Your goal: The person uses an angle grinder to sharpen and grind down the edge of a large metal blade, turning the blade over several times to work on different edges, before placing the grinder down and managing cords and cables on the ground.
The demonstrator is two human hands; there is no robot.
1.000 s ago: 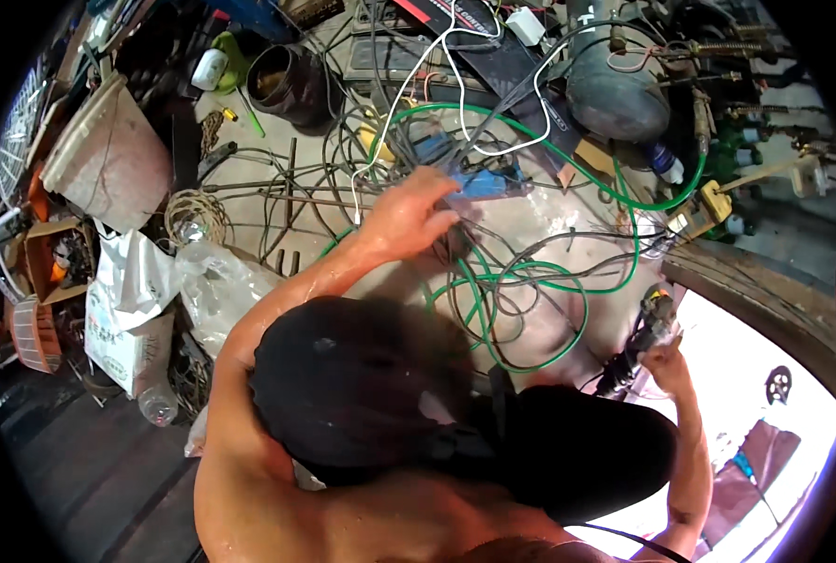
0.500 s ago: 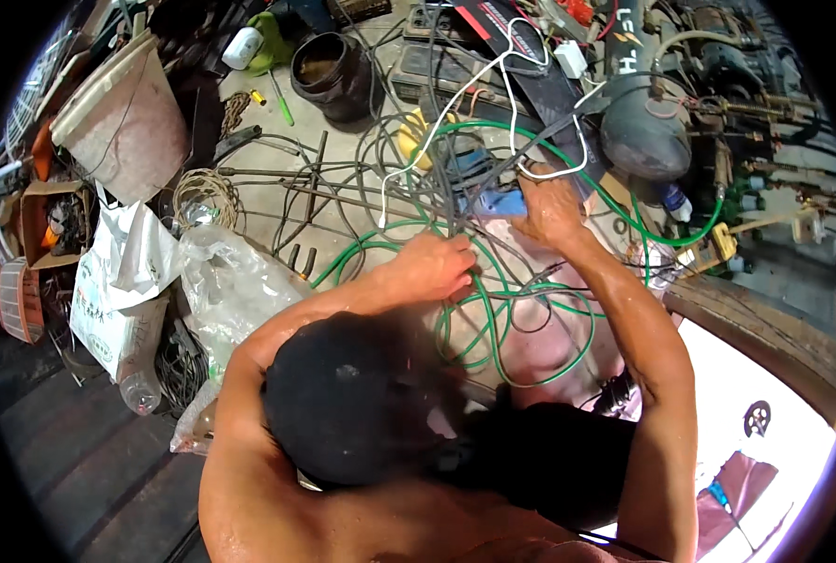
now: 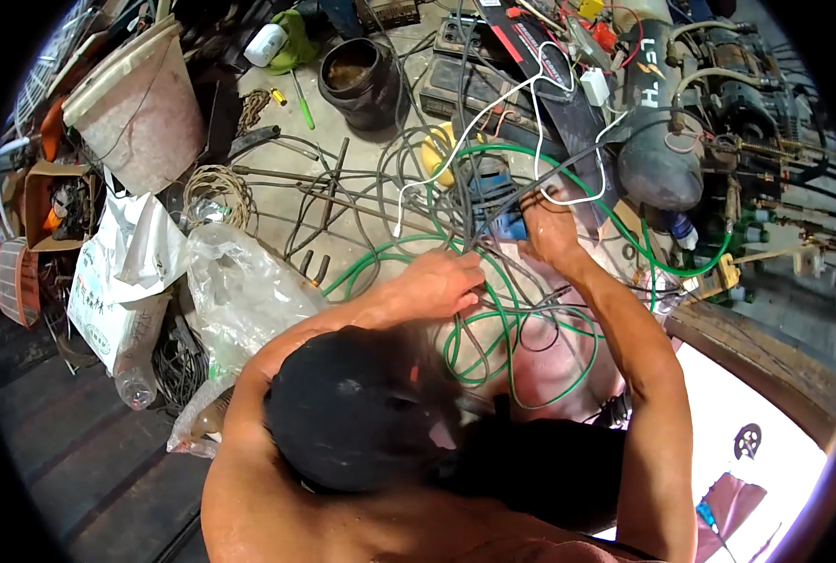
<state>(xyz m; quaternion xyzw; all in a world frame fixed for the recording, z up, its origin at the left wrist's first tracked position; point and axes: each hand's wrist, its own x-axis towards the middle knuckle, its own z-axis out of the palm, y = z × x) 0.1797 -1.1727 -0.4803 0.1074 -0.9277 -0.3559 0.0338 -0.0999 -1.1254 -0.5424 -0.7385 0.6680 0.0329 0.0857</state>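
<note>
My left hand (image 3: 441, 283) is closed, its fingers curled in beside a tangle of dark cables (image 3: 404, 202) and a coiled green hose (image 3: 456, 349). What its fingers pinch is hidden. My right hand (image 3: 549, 225) is wrapped against the right side of a blue tool body (image 3: 504, 223), whose exact kind I cannot make out under the cables. A white cord (image 3: 573, 201) loops just above the right hand. To the tool's upper left sits a rounded yellow piece (image 3: 439, 155), partly covered by cables.
A dirty bucket (image 3: 141, 108), white bag (image 3: 122, 281) and clear plastic bag (image 3: 249, 291) stand left. At the back are a black pot (image 3: 354, 89) and a green-handled screwdriver (image 3: 304, 108). A dark tank (image 3: 662, 164) with machinery stands right, above a wooden edge (image 3: 756, 357).
The whole view has shifted, so the back items appear a little further right and lower. Both hands stay by the same cables and blue tool, with little visible movement.
</note>
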